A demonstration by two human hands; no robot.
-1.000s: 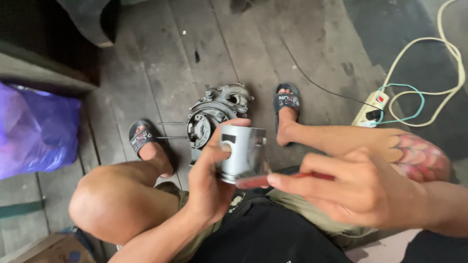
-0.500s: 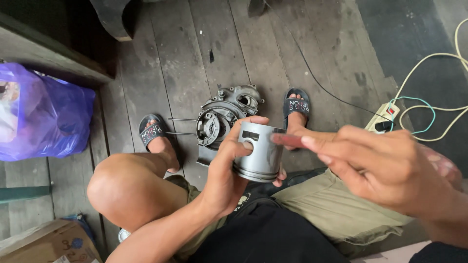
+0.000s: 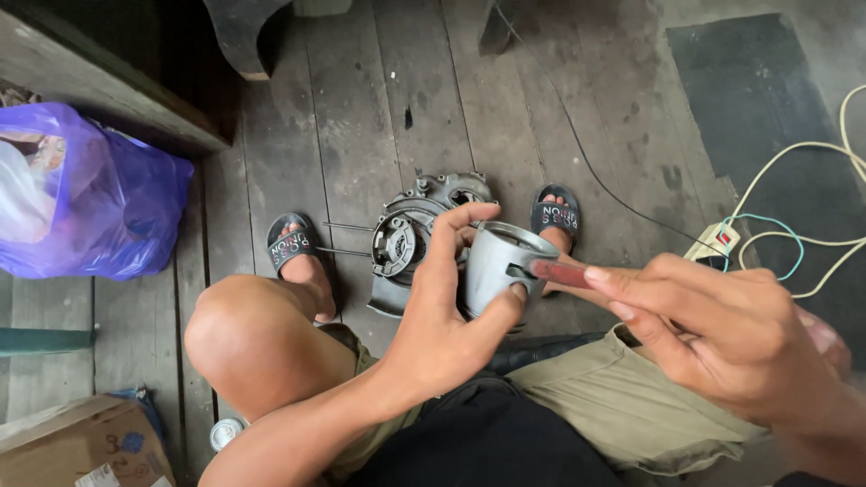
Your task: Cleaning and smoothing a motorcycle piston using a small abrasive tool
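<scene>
My left hand [image 3: 442,316] grips a grey metal piston [image 3: 498,263], open end tilted up and to the right. My right hand [image 3: 722,338] holds a thin reddish rod-like tool [image 3: 559,272] whose tip touches the piston's side near its pin hole. Just beyond the piston, on the wooden floor between my sandalled feet, lies a grey engine casing [image 3: 410,236] with two thin studs sticking out to the left.
A purple plastic bag [image 3: 90,194] sits at the left by a dark wooden beam. A white power strip [image 3: 717,242] with pale cables lies at the right on a dark mat. A cardboard box [image 3: 63,446] and a small can [image 3: 225,433] are at bottom left.
The view has shifted so the hands sit lower right. My right hand has brought the reddish tool against the piston's side; my left hand still holds the piston.
</scene>
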